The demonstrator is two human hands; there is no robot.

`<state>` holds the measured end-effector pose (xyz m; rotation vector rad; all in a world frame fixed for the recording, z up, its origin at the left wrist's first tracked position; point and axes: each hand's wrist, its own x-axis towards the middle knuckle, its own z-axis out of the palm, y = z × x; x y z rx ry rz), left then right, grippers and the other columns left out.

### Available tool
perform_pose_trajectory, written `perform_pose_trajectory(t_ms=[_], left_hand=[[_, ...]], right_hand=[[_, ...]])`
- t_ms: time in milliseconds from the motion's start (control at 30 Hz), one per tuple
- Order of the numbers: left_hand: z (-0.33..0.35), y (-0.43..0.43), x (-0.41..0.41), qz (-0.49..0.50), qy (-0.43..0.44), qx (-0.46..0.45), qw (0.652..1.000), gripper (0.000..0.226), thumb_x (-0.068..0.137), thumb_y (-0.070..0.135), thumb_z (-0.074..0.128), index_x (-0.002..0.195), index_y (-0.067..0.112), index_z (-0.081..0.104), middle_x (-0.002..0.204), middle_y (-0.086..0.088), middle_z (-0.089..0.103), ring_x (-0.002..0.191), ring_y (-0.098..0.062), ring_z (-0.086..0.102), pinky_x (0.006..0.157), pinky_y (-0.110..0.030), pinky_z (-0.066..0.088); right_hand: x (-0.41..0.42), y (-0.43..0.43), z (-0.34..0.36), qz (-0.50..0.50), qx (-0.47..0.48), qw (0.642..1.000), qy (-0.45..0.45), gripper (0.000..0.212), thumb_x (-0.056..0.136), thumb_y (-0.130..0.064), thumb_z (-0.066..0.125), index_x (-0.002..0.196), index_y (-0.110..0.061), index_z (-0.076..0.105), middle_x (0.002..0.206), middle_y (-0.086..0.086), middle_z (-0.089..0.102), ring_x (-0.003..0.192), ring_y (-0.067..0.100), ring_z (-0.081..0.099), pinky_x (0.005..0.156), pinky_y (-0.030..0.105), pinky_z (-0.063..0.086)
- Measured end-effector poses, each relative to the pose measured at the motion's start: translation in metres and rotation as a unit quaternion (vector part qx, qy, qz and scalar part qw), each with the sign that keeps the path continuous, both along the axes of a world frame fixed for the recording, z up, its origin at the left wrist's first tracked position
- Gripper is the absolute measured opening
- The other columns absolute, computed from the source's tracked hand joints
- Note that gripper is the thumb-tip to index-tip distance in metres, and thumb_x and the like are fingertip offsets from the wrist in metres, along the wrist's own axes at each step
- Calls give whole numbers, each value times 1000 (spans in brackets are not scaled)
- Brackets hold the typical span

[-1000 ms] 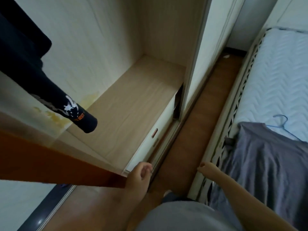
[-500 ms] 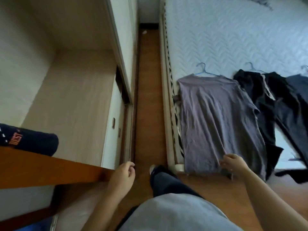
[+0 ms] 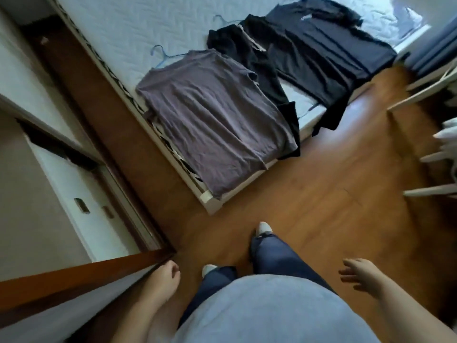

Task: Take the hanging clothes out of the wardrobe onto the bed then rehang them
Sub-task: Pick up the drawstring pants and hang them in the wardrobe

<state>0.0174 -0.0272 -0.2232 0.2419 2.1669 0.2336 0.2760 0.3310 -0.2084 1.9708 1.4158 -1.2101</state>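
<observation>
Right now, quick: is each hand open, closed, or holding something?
Left hand: loosely curled, holding nothing.
Right hand: open, fingers spread, empty.

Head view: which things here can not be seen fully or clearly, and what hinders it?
- Wardrobe: only its lower part shows; rail and any clothes inside lie outside the frame.
- Blue hanger: only its hook shows; the grey T-shirt covers the rest.
- Print on the dark shirt: too small to read.
- Left hand: fingers curled under; contact with the brown door edge unclear.
- White object: blurred, cut by the right edge.
</observation>
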Motion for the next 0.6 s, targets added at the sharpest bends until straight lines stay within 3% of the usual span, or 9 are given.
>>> perform_pose_trajectory(t_ms=[133,233,367,500,600], left_hand=[[1,68,-7,-96,-3,-30,995,28,95,27,39,120,17,50,119,-2,58,105,-16,56,83,-26,47],[1,139,-11,-162,-6,-54,985,27,95,27,40,117,17,50,120,-2,58,107,-16,55,87,-26,46],[1,266,0,-227,17,-57,972,23,94,28,41,112,19,51,118,0,59,104,-14,56,89,-25,47],[16,418,35,-277,26,43,959,29,94,28,40,119,19,50,119,-2,59,104,-17,57,89,-30,48],[49,516,59,-302,21,155,940,29,94,28,42,120,18,51,115,0,61,104,-17,57,86,-29,46]], right_hand=[[32,17,-12,-88,1,996,35,29,97,-16,41,120,1,47,98,16,60,76,28,56,64,30,34],[48,56,-19,-122,39,988,83,23,97,-10,39,112,1,53,95,16,62,81,27,57,62,30,32],[85,139,-23,-150,64,980,116,16,96,-12,41,103,-4,53,87,13,63,73,25,56,67,30,35],[128,217,-28,-194,50,976,86,17,95,-12,45,104,-1,55,80,13,61,62,22,54,51,24,32],[133,265,-26,-247,38,965,77,17,95,-16,45,102,-4,54,77,10,62,67,25,56,51,25,27]])
